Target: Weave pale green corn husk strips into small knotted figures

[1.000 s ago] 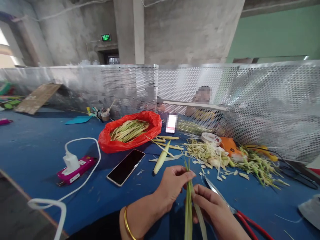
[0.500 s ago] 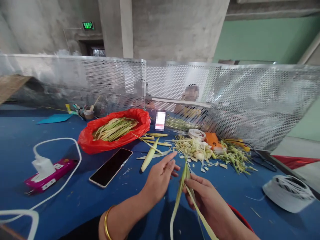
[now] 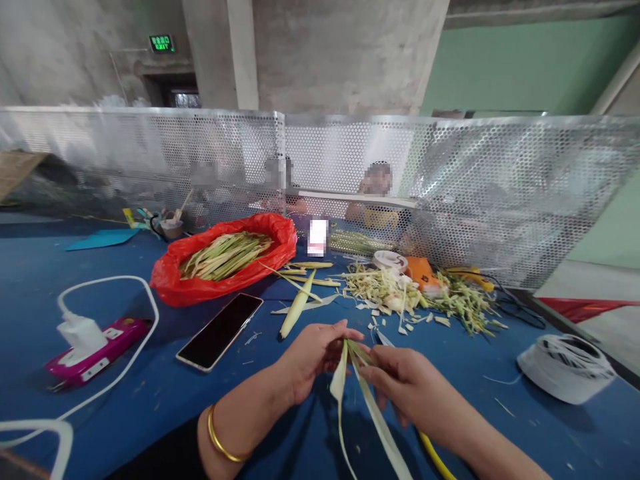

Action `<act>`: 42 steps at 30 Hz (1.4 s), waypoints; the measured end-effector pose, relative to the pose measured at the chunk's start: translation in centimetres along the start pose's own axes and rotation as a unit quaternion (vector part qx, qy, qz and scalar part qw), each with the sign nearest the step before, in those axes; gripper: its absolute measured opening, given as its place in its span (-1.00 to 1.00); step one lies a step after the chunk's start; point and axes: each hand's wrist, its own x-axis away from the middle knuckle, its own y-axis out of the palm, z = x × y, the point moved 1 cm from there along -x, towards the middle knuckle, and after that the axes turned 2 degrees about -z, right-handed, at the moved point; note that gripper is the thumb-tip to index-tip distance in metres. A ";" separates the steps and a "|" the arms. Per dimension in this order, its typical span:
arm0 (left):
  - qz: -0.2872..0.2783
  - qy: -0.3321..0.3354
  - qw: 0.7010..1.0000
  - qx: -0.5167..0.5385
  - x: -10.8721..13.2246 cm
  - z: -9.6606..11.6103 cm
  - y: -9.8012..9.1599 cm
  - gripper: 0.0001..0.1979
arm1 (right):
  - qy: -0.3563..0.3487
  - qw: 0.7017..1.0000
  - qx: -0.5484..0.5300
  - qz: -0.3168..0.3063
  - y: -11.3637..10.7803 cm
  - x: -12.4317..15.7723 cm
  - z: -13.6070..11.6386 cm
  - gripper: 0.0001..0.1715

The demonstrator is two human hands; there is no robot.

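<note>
My left hand (image 3: 313, 353) and my right hand (image 3: 407, 387) meet low in the middle of the view, both pinching the top of long pale green leaf strips (image 3: 367, 407). The strips fan apart and hang down toward me over the blue table (image 3: 60, 267). A gold bangle (image 3: 220, 440) sits on my left wrist. Just beyond my fingers lies a rolled yellow-green leaf stalk (image 3: 296, 313), and a scissors blade tip (image 3: 384, 337) shows above my right hand.
A red bag of green strips (image 3: 220, 260) lies left of centre, a black phone (image 3: 220, 331) before it. A pink power bank with white charger (image 3: 90, 340) sits far left. Leaf scraps (image 3: 415, 297) pile right of centre; a white coil (image 3: 565, 367) is far right. People sit behind a perforated metal screen (image 3: 500, 193).
The view swung right and down. My left hand let go of the upright strips, opened briefly, then pinched their top again; the strips now hang split apart.
</note>
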 end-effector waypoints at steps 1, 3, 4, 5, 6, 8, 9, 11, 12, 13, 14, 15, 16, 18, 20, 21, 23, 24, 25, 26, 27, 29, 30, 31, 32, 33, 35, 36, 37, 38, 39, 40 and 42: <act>0.001 -0.014 1.000 0.013 -0.1 -0.1 -0.1 -0.61 | -0.022 0.998 0.052 0.018 -0.6 0.2 -0.1 -0.70; -0.002 -0.041 0.999 0.032 -0.1 -0.2 0.0 -0.72 | -0.060 0.990 0.116 0.049 -1.7 0.5 -0.2 -0.71; -0.009 -0.057 0.997 0.044 -0.1 -0.2 0.1 -0.75 | -0.070 0.988 0.128 0.058 -2.0 0.6 -0.2 -0.72; -0.022 -0.078 0.995 0.059 0.0 -0.2 0.2 -0.76 | -0.073 0.986 0.132 0.065 -2.3 0.5 -0.1 -0.72; -0.040 -0.101 0.991 0.077 0.0 -0.2 0.3 -0.74 | -0.071 0.987 0.126 0.071 -2.5 0.5 0.0 -0.73; -0.073 -0.139 0.982 0.106 0.1 -0.2 0.5 -0.69 | -0.061 0.989 0.100 0.089 -2.7 0.1 0.2 -0.72; -0.080 -0.146 0.979 0.115 0.2 -0.2 0.6 -0.67 | -0.054 0.990 0.082 0.098 -2.8 0.0 0.3 -0.71; -0.073 -0.148 0.980 0.110 0.4 -0.1 0.7 -0.68 | -0.043 0.990 0.052 0.121 -2.9 -0.3 0.5 -0.69; -0.066 -0.145 0.982 0.100 0.5 -0.1 0.8 -0.68 | -0.039 0.990 0.042 0.132 -2.9 -0.4 0.6 -0.68; -0.060 -0.145 0.984 0.089 0.6 -0.1 0.8 -0.69 | -0.037 0.988 0.037 0.142 -3.0 -0.5 0.7 -0.67; -0.058 -0.146 0.984 0.081 0.7 -0.2 0.8 -0.69 | -0.035 0.987 0.036 0.150 -3.1 -0.5 0.7 -0.67; -0.061 -0.148 0.984 0.074 0.8 -0.2 0.9 -0.68 | -0.033 0.987 0.039 0.154 -3.2 -0.5 0.7 -0.67; -0.065 -0.148 0.984 0.069 0.9 -0.2 0.9 -0.68 | -0.031 0.986 0.047 0.155 -3.2 -0.5 0.8 -0.67; -0.073 -0.145 0.985 0.060 1.0 -0.2 0.8 -0.67 | -0.034 0.984 0.075 0.157 -3.4 -0.6 0.9 -0.67; -0.080 -0.152 0.984 0.055 1.0 -0.3 0.8 -0.67 | -0.048 0.979 0.113 0.163 -3.5 -0.7 1.1 -0.68; -0.082 -0.155 0.983 0.057 1.0 -0.3 0.7 -0.68 | -0.057 0.976 0.132 0.167 -3.6 -0.8 1.2 -0.67; -0.081 -0.151 0.983 0.070 0.9 -0.4 0.7 -0.72 | -0.071 0.967 0.174 0.172 -3.7 -0.8 1.3 -0.66; -0.076 -0.145 0.984 0.074 0.9 -0.4 0.8 -0.74 | -0.074 0.962 0.199 0.173 -3.7 -0.8 1.4 -0.66; -0.066 -0.138 0.985 0.077 0.9 -0.5 0.8 -0.77 | -0.075 0.956 0.226 0.173 -3.7 -0.8 1.3 -0.67; -0.053 -0.130 0.987 0.076 0.9 -0.5 0.9 -0.79 | -0.076 0.950 0.250 0.173 -3.7 -0.7 1.3 -0.68; -0.042 -0.121 0.989 0.071 0.9 -0.5 1.0 -0.79 | -0.076 0.945 0.269 0.170 -3.7 -0.7 1.3 -0.69; -0.031 -0.103 0.993 0.057 0.9 -0.6 1.2 -0.75 | -0.075 0.940 0.291 0.162 -3.7 -0.7 1.3 -0.69; -0.028 -0.093 0.994 0.051 1.0 -0.6 1.2 -0.73 | -0.074 0.940 0.293 0.159 -3.7 -0.7 1.3 -0.68; -0.024 -0.085 0.995 0.046 1.0 -0.5 1.3 -0.72 | -0.070 0.941 0.292 0.155 -3.8 -0.7 1.4 -0.67; -0.016 -0.079 0.996 0.042 1.0 -0.5 1.4 -0.72 | -0.066 0.943 0.289 0.152 -3.8 -0.8 1.5 -0.67; -0.003 -0.073 0.997 0.039 1.0 -0.4 1.4 -0.73 | -0.061 0.945 0.284 0.147 -3.9 -1.0 1.7 -0.66; 0.026 -0.068 0.997 0.039 0.9 -0.4 1.4 -0.75 | -0.056 0.949 0.278 0.135 -3.9 -1.2 2.0 -0.65; 0.038 -0.066 0.996 0.043 0.8 -0.4 1.4 -0.75 | -0.065 0.947 0.282 0.144 -3.9 -1.2 2.1 -0.68; 0.048 -0.066 0.995 0.052 0.7 -0.4 1.4 -0.76 | -0.086 0.937 0.293 0.169 -3.9 -1.2 2.0 -0.72; 0.056 -0.065 0.994 0.064 0.7 -0.4 1.4 -0.76 | -0.120 0.920 0.311 0.206 -3.9 -1.1 1.8 -0.77; 0.065 -0.063 0.993 0.079 0.6 -0.5 1.3 -0.76 | -0.165 0.895 0.332 0.246 -3.7 -0.9 1.5 -0.80; 0.072 -0.059 0.991 0.094 0.5 -0.5 1.3 -0.77 | -0.216 0.868 0.352 0.276 -3.4 -0.6 1.1 -0.79; 0.082 -0.044 0.990 0.109 0.5 -0.6 1.2 -0.78 | -0.305 0.832 0.377 0.268 -2.3 0.0 0.2 -0.77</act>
